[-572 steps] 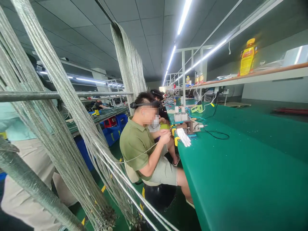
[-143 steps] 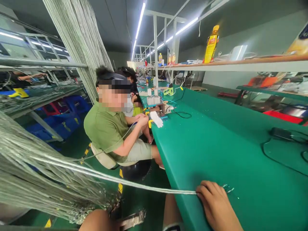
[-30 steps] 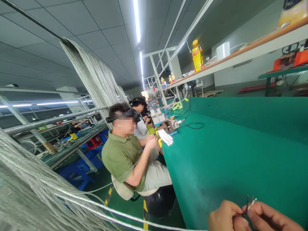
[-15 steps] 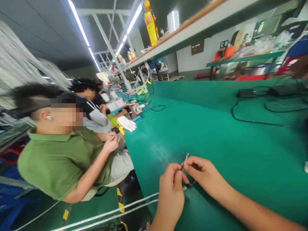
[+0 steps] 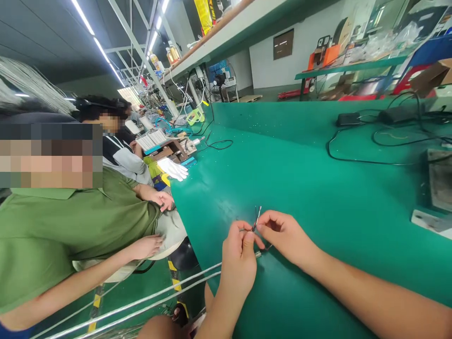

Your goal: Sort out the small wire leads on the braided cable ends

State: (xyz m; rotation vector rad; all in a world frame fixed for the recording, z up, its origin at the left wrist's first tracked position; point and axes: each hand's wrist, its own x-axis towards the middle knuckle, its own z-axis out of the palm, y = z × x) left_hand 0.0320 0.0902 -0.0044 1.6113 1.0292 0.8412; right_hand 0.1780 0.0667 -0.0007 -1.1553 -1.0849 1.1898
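Observation:
Over the green table [image 5: 318, 197], my left hand [image 5: 238, 259] is closed around the end of a white cable [image 5: 169, 288]. Two white strands run from it past the table's edge to the lower left. Thin dark and light wires [image 5: 257, 214] stick up between my fingertips. My right hand [image 5: 285, 235] meets the left, thumb and forefinger pinching the thin wires. A small metal connector [image 5: 258, 254] shows just under my left fingers. The exact grip on each wire is too small to make out.
At left sits a person in a green shirt [image 5: 116, 212], hands low near the table edge. A white glove [image 5: 173, 168] lies at the far left corner. Black adapters with cords [image 5: 348, 119] rest at the right back, near a metal block [image 5: 439, 179]. A shelf [image 5: 226, 33] hangs above.
The view has shifted, so the scene slides left and up. My hands stay together on the wires, which now stand more spread. The neighbouring person's hands have moved apart and lower.

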